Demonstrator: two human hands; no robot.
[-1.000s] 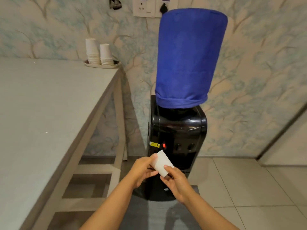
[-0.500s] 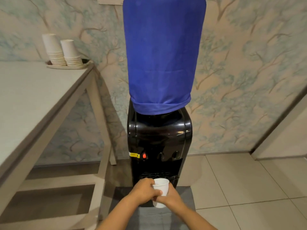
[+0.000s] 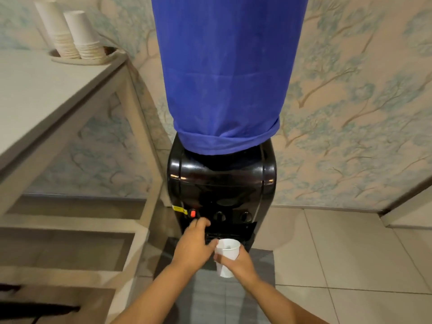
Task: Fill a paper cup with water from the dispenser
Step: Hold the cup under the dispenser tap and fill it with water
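Observation:
A black water dispenser [image 3: 221, 183] stands against the wall, its bottle under a blue cloth cover [image 3: 228, 71]. Its front carries a red tap [image 3: 193, 213] and two dark taps [image 3: 219, 216]. My right hand [image 3: 236, 263] holds a white paper cup [image 3: 226, 254] upright, just in front of the drip tray and below the taps. The cup looks empty. My left hand [image 3: 192, 244] reaches forward beside the cup, fingers apart, its fingertips just under the red tap.
A pale table [image 3: 46, 94] stands to the left, with two stacks of paper cups [image 3: 70, 36] on a plate at its far corner. A grey mat [image 3: 210, 298] lies on the tiled floor before the dispenser.
I have come closer to the dispenser. My left hand has let go of the cup and reached up toward the red tap. My right hand alone holds the cup now.

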